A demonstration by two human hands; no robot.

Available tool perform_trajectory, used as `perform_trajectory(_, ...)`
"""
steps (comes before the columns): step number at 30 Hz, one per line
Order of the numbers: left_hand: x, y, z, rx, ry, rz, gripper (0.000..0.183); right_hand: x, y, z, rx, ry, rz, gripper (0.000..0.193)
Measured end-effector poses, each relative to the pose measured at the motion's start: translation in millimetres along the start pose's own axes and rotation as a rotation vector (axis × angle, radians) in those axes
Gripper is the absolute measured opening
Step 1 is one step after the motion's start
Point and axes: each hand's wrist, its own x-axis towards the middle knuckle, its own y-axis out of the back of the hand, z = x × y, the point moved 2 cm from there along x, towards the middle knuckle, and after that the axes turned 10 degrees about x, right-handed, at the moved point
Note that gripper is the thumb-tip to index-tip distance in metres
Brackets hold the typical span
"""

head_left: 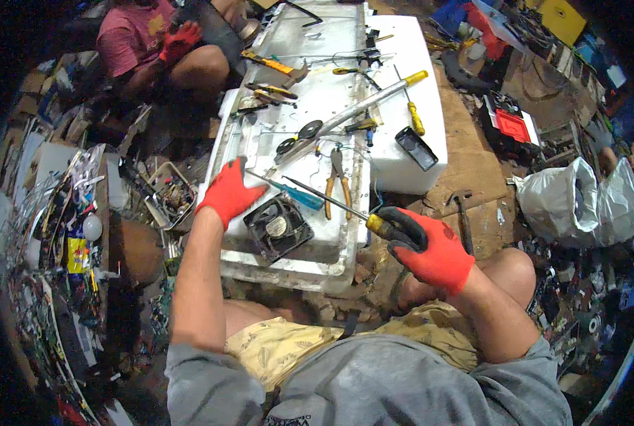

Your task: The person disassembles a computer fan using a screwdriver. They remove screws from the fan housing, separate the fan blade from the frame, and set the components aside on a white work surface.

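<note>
My right hand, in a red and black glove, is closed round the yellow handle of a screwdriver. Its long shaft points left over the white worktop. My left hand, gloved alike, is over the worktop's left side, thumb and fingers apart, nothing visible between them. Just below and right of it lies a black square cooling fan. A screwdriver with a teal handle lies behind the fan, its tip near my left fingertips. Pliers with orange handles rest right of it.
Farther back on the worktop lie a hammer, a long metal rod and a black tray. Another hammer is on the floor at right. A co-worker in a red shirt sits far left. Scrap heaps and a white sack surround me.
</note>
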Motion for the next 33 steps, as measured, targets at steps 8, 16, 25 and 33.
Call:
perform_trajectory(8, -161.8, -42.1, 44.9, -0.145, 0.344, -0.066, 0.119, -47.7, -13.4, -17.2, -0.4, 0.055, -0.202, 0.059)
perform_trajectory(16, -145.3, -102.7, 48.3, -0.358, 0.546, 0.108, 0.115, -78.0, -53.1, -9.1, -0.623, 0.135, -0.082, 0.053)
perform_trajectory(25, -141.9, -115.0, 51.1, -0.287, 0.608, 0.123, 0.109, -76.6, -56.0, -15.9, -0.822, 0.178, -0.163, 0.052)
perform_trajectory(33, -132.8, -77.7, 41.1, -0.008, 0.162, 0.403, 0.065, -66.4, -46.3, -12.2, -0.795, 0.243, -0.141, 0.056)
